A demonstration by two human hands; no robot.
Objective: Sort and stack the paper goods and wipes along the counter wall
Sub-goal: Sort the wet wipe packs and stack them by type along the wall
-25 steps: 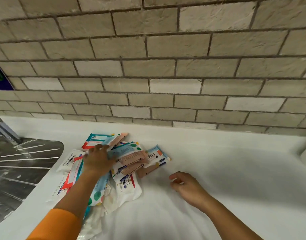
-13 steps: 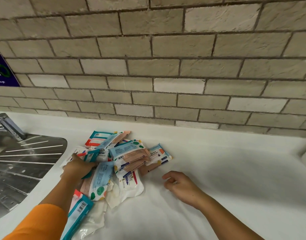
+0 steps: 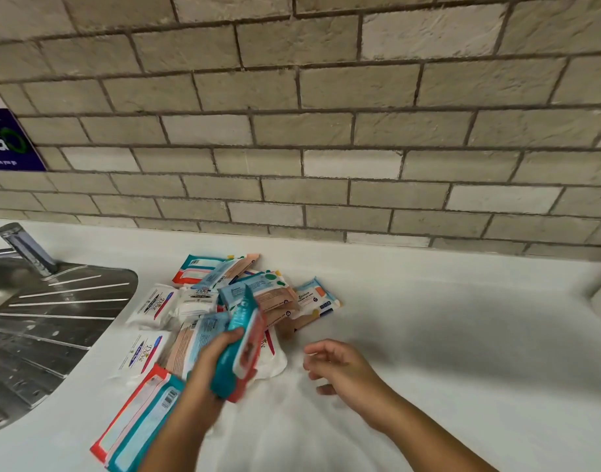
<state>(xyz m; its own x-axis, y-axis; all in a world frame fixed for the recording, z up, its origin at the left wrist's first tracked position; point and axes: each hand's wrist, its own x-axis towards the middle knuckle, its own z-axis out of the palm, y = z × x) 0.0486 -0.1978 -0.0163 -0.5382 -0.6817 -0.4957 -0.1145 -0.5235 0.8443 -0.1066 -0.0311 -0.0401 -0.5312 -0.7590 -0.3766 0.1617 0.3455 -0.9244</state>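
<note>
The left hand [image 3: 212, 364] gripped a teal-and-red wipes pack [image 3: 239, 349], fingers curled round it, holding it on edge above the near side of a pile. Another teal-and-red pack [image 3: 139, 427] lay flat at near left. The right hand [image 3: 341, 367] hovered just right of the held pack over the white counter [image 3: 462, 352], fingers loosely curled, holding nothing. Farther back, white Dove packs [image 3: 152, 304] and blue-and-peach packs [image 3: 314, 299] lay jumbled together. A steel drainboard [image 3: 37, 321] sat left, and a brick wall [image 3: 326, 131] stood behind.
</note>
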